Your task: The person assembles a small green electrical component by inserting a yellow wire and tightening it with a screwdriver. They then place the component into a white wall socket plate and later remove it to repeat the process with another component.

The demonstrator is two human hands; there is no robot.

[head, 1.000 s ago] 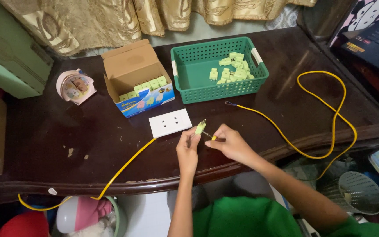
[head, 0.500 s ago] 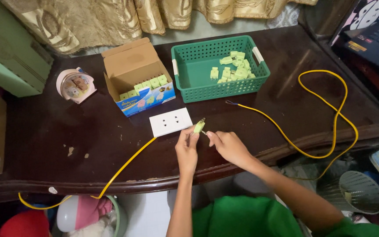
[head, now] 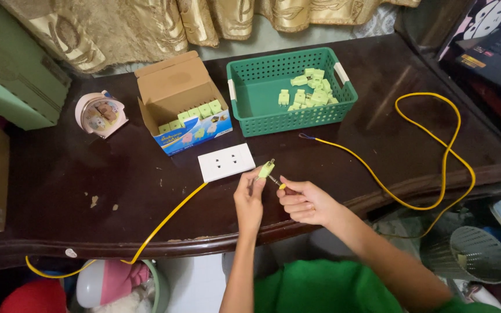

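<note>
My left hand (head: 249, 197) pinches a small light-green plastic connector (head: 266, 169) between thumb and fingers, just above the dark wooden table (head: 117, 185). My right hand (head: 304, 202) holds a small screwdriver (head: 276, 182) with a yellow handle, its metal tip against the connector. A white double socket plate (head: 226, 162) lies flat just behind my left hand. A yellow wire (head: 163, 220) runs from under the plate toward the table's front-left edge and hangs over it.
A green basket (head: 262, 95) holds several light-green connectors. An open cardboard box (head: 175, 98) with more of them stands left of it. A second yellow wire (head: 436, 145) loops on the right. A small pink clock (head: 100, 114) sits far left.
Both hands stay in the same spot; the connector has tilted slightly and my right hand has shifted a little along the tool.
</note>
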